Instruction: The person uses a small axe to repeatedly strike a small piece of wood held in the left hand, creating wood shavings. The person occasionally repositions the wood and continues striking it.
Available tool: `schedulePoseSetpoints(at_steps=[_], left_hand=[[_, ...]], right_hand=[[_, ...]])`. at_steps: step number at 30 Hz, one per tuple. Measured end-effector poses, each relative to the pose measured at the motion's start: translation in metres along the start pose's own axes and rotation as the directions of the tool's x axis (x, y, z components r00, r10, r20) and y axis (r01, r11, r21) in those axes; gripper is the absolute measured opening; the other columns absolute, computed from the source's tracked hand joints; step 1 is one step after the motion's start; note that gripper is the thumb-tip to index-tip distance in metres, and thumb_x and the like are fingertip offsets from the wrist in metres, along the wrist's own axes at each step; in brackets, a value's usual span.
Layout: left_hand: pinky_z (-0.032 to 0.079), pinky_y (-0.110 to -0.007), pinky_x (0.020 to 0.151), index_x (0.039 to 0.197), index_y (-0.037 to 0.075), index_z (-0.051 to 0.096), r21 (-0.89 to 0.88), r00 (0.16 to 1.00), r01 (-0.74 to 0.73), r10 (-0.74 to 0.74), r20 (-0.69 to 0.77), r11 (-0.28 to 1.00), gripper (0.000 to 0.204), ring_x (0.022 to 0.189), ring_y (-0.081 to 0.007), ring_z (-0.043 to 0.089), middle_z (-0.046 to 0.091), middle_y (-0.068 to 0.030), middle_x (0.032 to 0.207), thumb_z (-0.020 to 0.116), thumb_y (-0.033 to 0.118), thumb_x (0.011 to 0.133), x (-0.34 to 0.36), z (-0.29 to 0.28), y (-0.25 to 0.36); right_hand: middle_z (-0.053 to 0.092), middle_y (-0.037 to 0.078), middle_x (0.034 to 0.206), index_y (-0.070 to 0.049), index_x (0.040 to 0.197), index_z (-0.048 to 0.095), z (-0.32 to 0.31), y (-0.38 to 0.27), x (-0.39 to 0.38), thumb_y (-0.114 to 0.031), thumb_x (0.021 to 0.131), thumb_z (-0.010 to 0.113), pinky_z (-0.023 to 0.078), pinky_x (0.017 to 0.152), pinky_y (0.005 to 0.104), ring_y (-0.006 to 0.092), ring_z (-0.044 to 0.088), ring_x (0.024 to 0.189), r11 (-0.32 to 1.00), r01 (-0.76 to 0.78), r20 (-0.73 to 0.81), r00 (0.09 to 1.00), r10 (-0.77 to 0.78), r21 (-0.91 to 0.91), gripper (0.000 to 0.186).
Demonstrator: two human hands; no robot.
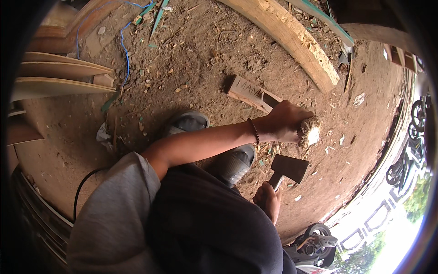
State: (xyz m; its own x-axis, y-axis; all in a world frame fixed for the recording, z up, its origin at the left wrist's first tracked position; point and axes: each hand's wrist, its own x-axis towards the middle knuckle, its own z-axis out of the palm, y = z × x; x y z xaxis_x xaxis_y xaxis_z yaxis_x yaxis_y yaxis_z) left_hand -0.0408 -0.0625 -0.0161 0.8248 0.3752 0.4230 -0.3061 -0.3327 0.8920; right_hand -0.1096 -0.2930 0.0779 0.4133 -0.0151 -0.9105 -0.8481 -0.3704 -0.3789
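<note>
My left hand [286,122] is closed around a tool with a rounded, frayed wooden butt [311,131], apparently a chisel. Its dark, flat part shows beyond my knuckles, against a wooden block [249,91] with marks on its side. Whether it touches the block, I cannot tell; my hand hides the block's right end. Lower down, my right hand [268,198] grips the handle of a hammer-like tool [290,168] with a broad, flat, dark head and a metal neck. That head is raised apart from the block.
A long curved timber [292,39] lies on the dirt floor beyond the block, beside a green-edged strip [326,20]. Bent boards [64,75] stand at left near a blue cord [125,50]. My sandalled feet [235,164] are close by. Motorbikes [315,242] stand right.
</note>
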Motion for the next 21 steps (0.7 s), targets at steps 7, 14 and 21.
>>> schedulePoseSetpoints(at_steps=[7,14,21], left_hand=[[0.051,-0.04,0.057,0.084,0.009,0.062,-0.03,0.985,0.003,-0.008,-0.174,1.0,0.028,0.061,-0.0265,0.066,0.062,-0.0089,0.066,0.077,0.022,0.064,0.0094,-0.0042,0.0014],[0.054,-0.038,0.07,0.107,0.004,0.065,-0.023,0.995,0.095,-0.096,-0.014,0.995,0.053,0.075,-0.0272,0.069,0.069,-0.0116,0.083,0.08,0.009,0.056,0.0054,-0.0088,0.0014],[0.053,-0.039,0.06,0.085,0.01,0.064,-0.03,0.992,0.05,-0.053,-0.113,0.998,0.025,0.062,-0.0267,0.066,0.063,-0.0083,0.066,0.075,0.021,0.066,0.0071,-0.0062,0.0022]], right_hand=[[0.038,-0.004,0.055,-0.012,0.08,0.04,0.0005,0.0007,-0.0009,-0.011,0.089,0.058,0.03,0.038,0.025,0.008,0.038,0.042,1.0,0.014,-0.023,1.0,-0.014,-0.028,0.02],[0.039,-0.003,0.056,-0.011,0.08,0.041,0.0033,-0.0013,-0.0026,-0.011,0.089,0.059,0.031,0.039,0.0255,0.0087,0.039,0.043,0.999,-0.007,-0.017,1.0,0.007,-0.039,0.02],[0.04,-0.003,0.057,-0.011,0.081,0.04,-0.0008,0.0011,-0.0006,-0.011,0.089,0.059,0.031,0.039,0.025,0.0086,0.039,0.043,1.0,-0.003,-0.007,1.0,0.003,-0.006,0.02]])
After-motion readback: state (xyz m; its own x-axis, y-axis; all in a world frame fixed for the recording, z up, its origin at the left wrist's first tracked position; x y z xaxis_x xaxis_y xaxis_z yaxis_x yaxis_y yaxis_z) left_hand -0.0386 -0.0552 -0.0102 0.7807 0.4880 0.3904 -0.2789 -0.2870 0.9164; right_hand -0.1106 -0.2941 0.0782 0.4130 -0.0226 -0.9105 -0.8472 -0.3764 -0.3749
